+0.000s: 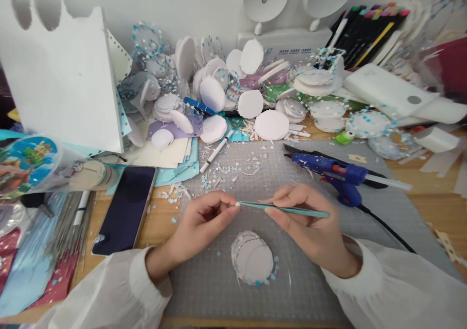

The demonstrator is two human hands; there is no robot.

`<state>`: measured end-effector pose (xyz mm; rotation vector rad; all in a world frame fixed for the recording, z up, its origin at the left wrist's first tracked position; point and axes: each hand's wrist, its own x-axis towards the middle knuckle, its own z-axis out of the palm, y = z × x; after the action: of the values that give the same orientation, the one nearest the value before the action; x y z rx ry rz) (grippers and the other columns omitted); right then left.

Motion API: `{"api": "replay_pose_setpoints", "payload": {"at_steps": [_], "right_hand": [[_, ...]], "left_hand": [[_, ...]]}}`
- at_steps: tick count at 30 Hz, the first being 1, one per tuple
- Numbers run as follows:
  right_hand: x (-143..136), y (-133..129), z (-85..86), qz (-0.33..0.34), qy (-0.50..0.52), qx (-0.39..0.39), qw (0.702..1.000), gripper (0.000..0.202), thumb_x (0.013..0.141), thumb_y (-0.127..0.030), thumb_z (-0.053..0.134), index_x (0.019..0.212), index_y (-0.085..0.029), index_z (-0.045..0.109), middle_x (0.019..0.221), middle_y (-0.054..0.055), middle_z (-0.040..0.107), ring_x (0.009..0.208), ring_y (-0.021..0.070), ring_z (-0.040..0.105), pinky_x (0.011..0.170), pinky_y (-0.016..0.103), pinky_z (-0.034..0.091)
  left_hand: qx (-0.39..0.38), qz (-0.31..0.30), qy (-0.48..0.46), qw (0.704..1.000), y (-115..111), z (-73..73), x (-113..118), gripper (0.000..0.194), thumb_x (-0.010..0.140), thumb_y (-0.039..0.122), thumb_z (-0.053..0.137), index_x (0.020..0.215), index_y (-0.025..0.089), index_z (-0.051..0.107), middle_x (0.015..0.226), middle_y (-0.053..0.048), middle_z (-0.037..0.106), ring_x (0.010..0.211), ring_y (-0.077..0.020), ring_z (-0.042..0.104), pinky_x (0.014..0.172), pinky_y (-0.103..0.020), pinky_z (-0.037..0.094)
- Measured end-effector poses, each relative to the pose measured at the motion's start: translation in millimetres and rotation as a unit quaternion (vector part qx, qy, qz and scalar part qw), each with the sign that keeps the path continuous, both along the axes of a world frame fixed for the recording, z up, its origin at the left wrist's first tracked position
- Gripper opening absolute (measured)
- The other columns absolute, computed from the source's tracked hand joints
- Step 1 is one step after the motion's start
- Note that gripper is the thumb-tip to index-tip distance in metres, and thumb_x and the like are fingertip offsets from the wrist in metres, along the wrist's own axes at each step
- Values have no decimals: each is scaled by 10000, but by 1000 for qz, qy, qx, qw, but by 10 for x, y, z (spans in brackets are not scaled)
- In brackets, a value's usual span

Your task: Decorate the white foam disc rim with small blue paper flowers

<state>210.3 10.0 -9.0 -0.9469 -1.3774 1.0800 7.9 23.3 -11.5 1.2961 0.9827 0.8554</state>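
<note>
My right hand [306,217] is closed around a pair of teal tweezers [292,209], which point left. Their tips meet the fingertips of my left hand [207,222], where thumb and forefinger pinch a tiny pale piece [238,204] too small to name. Just below both hands, a white disc [253,258] edged with strands of blue and white bits lies on the grey cutting mat [204,290]. To the right of my right hand rests a blue glue gun [328,168] with a glue stick in its back end.
A phone [126,210] lies left of the mat, beside a bundle of thin wires [69,227]. White discs [272,125] and beaded strands pile up along the back. A white pen [217,150] and scattered paper bits [222,173] lie before them. The gun's black cord [386,227] runs right.
</note>
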Motion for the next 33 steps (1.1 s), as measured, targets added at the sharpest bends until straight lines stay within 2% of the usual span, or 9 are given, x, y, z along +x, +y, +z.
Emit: {"api": "replay_pose_setpoints", "payload": {"at_steps": [6,10,14,18,24,29,33], "right_hand": [[23,22,16,-28,-13,13,999,160,788,-76,669,784,-222,603,770,6,638,763,156,686,683,275,563],[38,42,11,-62,-16,23,998,168,786,-72,670,790,-223,597,773,6,639,776,160,685,705,285,570],[37,52,4,-85,-26,42,995,177,792,-66,662,791,-225,583,755,-2,637,776,148,669,689,269,561],[34,55,0,-95,-38,52,993,155,796,-89,667,798,-222,587,738,-2,634,767,150,658,670,274,557],[39,56,-15,-96,-45,46,993,125,801,-148,685,782,-220,584,736,7,639,768,169,671,675,299,567],[28,34,-5,-57,-13,23,998,125,799,-141,683,782,-215,584,770,16,642,784,179,691,697,307,568],[-4,12,28,-28,-10,9,1000,112,806,-168,682,763,-211,587,740,18,644,729,172,688,647,292,560]], "left_hand": [[-20,4,14,1000,-2,20,5,182,841,338,645,806,160,640,585,38,455,523,-85,378,478,-205,305],[-33,39,10,999,-8,4,-14,228,831,385,661,803,162,624,556,51,428,496,-79,339,461,-209,256],[-80,87,-61,991,-4,-60,-42,288,888,417,591,746,167,570,500,79,324,458,-67,240,454,-219,182],[-88,98,-92,987,8,-87,-43,376,928,420,526,663,154,547,461,81,273,448,-69,214,460,-231,160],[-72,85,-99,989,12,-66,-39,156,908,332,579,958,186,603,535,82,327,470,-70,269,473,-212,207],[-55,47,-34,997,-2,-27,-44,202,877,362,612,933,172,649,556,63,380,476,-69,276,458,-217,199],[-21,18,2,1000,-8,16,-21,225,829,377,658,872,156,663,536,57,403,479,-75,324,459,-205,254]]}}
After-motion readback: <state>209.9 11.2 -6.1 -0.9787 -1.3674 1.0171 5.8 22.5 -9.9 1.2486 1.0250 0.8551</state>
